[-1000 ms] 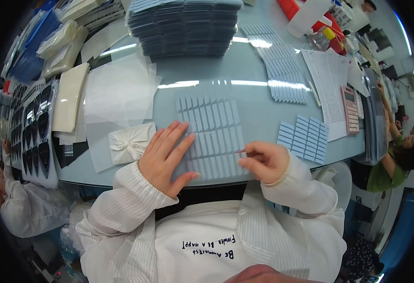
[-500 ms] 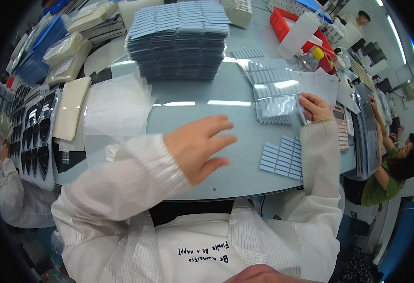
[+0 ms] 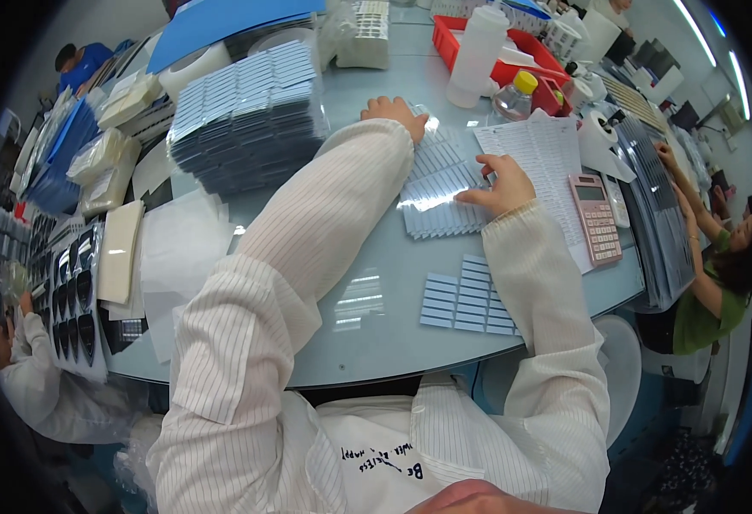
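Observation:
A small pile of pale blue label-like sheets [image 3: 444,201], glossy on top, lies in front of me with its rows fanned slightly. My left hand [image 3: 393,116] reaches forward to the far end of this pile. Its fingers are apart, and I cannot tell how firmly they touch the sheets. Beside the pile's right edge is my right hand [image 3: 509,188], thumb and fingers spread, the thumb at the edge. Nearer to me, a separate set of blue sheets [image 3: 466,295] lies flat on the table, partly covered by my right sleeve.
A tall stack of blue sheets [image 3: 247,120] stands left of my left forearm. Rightward are a printed paper [image 3: 547,150], a pink calculator [image 3: 596,218], a squeeze bottle [image 3: 477,56] and a red tray [image 3: 449,38]. White paper [image 3: 183,236] lies left. Other people work on both sides.
My left hand has gone from mid-table forward to the pile's far end. My right hand has let go of the sheet edge and opened. The view has shifted.

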Motion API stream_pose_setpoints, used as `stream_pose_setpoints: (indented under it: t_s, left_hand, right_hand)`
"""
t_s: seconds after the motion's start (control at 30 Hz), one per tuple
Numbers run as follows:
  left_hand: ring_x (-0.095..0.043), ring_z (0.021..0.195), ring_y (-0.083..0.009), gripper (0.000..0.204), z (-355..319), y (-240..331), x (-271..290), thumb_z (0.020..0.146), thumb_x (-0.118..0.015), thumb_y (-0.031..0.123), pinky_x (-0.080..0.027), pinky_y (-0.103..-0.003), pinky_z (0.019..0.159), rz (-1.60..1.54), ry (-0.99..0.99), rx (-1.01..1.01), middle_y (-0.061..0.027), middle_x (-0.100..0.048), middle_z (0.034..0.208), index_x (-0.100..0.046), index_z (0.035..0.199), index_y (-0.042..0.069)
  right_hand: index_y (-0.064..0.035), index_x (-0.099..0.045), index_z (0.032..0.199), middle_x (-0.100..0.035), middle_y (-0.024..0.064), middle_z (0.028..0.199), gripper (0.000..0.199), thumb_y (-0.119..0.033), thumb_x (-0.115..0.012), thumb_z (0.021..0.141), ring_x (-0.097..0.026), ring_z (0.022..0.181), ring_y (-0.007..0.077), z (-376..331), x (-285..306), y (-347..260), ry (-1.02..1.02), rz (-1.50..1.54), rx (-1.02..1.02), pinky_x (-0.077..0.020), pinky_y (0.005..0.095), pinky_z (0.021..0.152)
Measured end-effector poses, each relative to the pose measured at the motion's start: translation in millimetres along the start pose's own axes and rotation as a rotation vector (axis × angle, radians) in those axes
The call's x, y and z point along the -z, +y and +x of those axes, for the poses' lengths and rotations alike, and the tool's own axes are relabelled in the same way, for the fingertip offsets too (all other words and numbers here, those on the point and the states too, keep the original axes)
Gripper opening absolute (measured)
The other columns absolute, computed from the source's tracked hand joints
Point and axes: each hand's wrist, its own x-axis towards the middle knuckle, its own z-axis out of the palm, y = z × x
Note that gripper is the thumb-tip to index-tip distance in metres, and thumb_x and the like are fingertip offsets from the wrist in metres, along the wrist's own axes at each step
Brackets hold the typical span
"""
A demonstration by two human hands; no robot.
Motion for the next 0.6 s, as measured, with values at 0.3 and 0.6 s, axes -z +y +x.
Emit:
stream_pose_setpoints:
  t_s: [0.3, 0.6]
  left_hand:
    - [-0.047, 0.132, -0.0286, 0.06, 4, 5, 1, 0.09, -0.065, 0.055, -0.042, -0.044, 0.107, 0.05, -0.017, -0.048, -0.0132, -0.057, 0.134, -0.064, 0.129, 0.008]
    - [-0.059, 0.122, -0.0271, 0.051, -4, 22, -2, 0.093, -0.063, 0.043, -0.048, -0.042, 0.103, -0.224, -0.119, -0.186, -0.011, -0.066, 0.128, -0.063, 0.134, 0.013]
  right_hand:
    - [-0.0077, -0.046, 0.148, -0.043, 0.01, 0.149, 0.11, -0.032, -0.1, 0.055, -0.049, 0.135, 0.0266, -23, 14, -14, -0.231, -0.199, 0.037, -0.0456, 0.0386, 0.111]
    - [-0.0046, -0.055, 0.14, -0.05, 0.013, 0.144, 0.099, -0.033, -0.098, 0.055, -0.052, 0.132, 0.0296, -35, 4, 5, -0.149, -0.18, 0.107, -0.0476, 0.0383, 0.107]
